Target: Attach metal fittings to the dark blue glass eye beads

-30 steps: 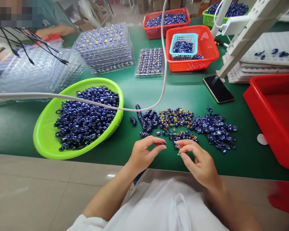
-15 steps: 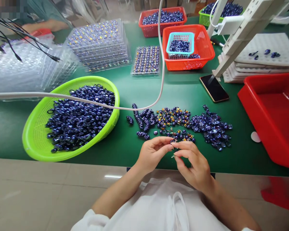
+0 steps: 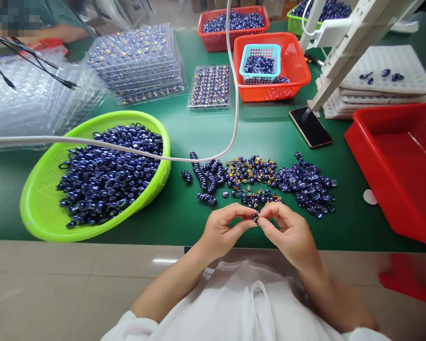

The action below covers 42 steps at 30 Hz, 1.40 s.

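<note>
Both hands, left hand (image 3: 223, 229) and right hand (image 3: 289, 232), pinch 1 small dark bead (image 3: 256, 217) between their fingertips above the near edge of the green surface (image 3: 270, 137). Loose beads (image 3: 262, 177) lie just beyond; a green basket (image 3: 42, 208) sits left.

The left hand (image 3: 222, 232) and right hand (image 3: 291, 234) meet fingertip to fingertip, pinched, forearms angled inward.

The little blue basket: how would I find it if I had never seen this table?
On the green table, look far beyond the left hand and right hand, which pinch a small dark piece, to the orange-red basket. The little blue basket sits inside it, holding dark blue beads. It is the only pale blue one; the others are red, orange-red or green.
</note>
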### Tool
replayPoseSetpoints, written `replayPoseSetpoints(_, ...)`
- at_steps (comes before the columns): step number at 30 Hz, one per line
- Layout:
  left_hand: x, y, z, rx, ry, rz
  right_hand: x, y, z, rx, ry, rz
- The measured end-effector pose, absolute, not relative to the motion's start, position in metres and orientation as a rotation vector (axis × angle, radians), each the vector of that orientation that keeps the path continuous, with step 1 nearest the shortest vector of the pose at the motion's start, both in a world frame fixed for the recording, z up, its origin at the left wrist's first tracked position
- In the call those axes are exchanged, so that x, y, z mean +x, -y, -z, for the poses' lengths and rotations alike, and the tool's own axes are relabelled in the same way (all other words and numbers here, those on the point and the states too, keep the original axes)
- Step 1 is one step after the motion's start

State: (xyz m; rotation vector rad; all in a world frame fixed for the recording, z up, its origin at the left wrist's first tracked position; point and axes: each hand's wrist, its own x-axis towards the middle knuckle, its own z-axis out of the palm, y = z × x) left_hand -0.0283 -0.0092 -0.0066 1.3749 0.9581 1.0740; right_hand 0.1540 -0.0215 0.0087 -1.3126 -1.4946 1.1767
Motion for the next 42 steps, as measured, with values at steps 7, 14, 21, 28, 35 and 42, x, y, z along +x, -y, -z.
replayPoseSetpoints(7, -0.033, 0.005, -0.002, 1.587, -1.020, -0.998, 0.159, 0.018, -0.010, -1.330, 1.570, -1.184)
replayPoseSetpoints(14, -0.032, 0.005, -0.001, 1.594, -0.977, -1.054, 0.159, 0.015, -0.014, -1.364, 1.617, -1.214)
replayPoseSetpoints(21, -0.029, 0.008, -0.002, 1.620, -0.954, -1.126, 0.160, 0.008, -0.013, -1.385, 1.575, -1.359)
replayPoseSetpoints(28, -0.027, 0.011, -0.006, 1.255, -1.173, -0.961, 0.154, 0.006, -0.006, -1.365, 1.636, -1.203)
replayPoseSetpoints(35, -0.024, 0.004, -0.010, 0.803, -1.190, -0.947, 0.164, 0.016, 0.011, -1.271, 1.537, -1.237)
replayPoseSetpoints(42, -0.020, 0.001, -0.006, 0.768, -1.166, -0.977, 0.168, 0.023, 0.015, -1.294, 1.573, -1.210)
